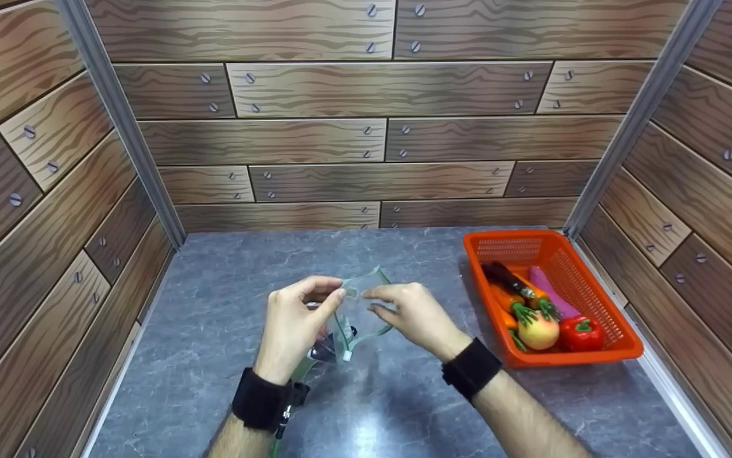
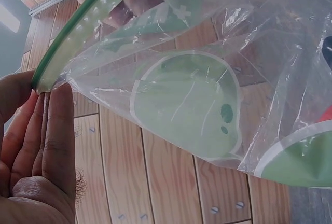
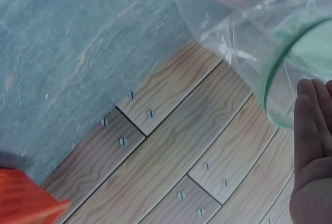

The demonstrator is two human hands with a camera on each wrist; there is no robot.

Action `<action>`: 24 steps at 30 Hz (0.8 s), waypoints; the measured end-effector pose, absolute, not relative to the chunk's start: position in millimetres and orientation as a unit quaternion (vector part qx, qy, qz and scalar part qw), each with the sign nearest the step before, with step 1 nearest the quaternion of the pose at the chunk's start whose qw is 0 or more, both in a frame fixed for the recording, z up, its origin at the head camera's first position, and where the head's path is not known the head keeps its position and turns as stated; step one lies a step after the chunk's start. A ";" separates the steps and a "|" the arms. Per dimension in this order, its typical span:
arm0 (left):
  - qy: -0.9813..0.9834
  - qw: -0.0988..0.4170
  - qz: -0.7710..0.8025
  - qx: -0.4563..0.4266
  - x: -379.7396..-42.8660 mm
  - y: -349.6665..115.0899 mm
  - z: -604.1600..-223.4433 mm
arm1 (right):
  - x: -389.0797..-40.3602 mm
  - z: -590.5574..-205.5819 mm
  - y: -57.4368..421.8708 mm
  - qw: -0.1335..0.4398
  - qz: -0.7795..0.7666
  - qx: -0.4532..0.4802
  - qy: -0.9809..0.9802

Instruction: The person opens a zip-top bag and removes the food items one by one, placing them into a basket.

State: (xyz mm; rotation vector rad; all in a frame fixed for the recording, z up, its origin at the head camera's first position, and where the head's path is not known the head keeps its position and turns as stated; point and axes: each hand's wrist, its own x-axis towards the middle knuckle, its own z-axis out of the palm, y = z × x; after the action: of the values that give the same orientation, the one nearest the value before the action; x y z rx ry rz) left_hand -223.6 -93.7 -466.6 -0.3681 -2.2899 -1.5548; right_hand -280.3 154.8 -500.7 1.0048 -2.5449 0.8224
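Observation:
A clear plastic zip bag (image 2: 187,105) with green prints hangs between my hands, its mouth spread wide. My left hand (image 1: 296,318) pinches one end of the green zip strip (image 2: 67,35) between thumb and fingers. Across the mouth, my right hand (image 1: 417,315) has its thumb and index finger apart; in the right wrist view its straight fingers (image 3: 306,115) are right at the green rim. A small white slider (image 1: 347,356) sits at the strip's near end. Something dark (image 1: 323,348) and something red (image 2: 326,114) show low in the bag, partly hidden by the plastic.
An orange plastic basket (image 1: 630,350) stands at the right of the grey marbled table (image 1: 213,356). Inside lie a red bell pepper (image 1: 582,333), a yellow-pink round fruit (image 1: 538,331), an eggplant (image 1: 499,275), several carrots and a long purple vegetable (image 1: 550,292). Wood-patterned walls enclose three sides.

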 end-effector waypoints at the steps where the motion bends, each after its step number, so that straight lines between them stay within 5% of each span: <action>1: -0.807 0.174 -0.549 -0.129 -223.5 -93.7 -466.7 | -280.3 -502.2 152.7 0.133 0.283 0.350 -0.883; 12: -0.803 0.173 -0.556 -0.125 -222.2 -93.2 -468.4 | -289.4 -518.1 130.4 0.063 0.252 0.360 -0.896; 24: -0.803 0.168 -0.558 -0.123 -224.1 -94.0 -473.9 | -302.0 -537.9 112.5 0.055 0.184 0.378 -0.906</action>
State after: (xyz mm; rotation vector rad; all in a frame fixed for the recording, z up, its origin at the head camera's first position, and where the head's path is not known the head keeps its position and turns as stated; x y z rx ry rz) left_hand -224.1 -94.0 -473.9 -0.3484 -2.2845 -1.5863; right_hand -302.0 112.5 -537.9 1.1480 -2.7501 0.5600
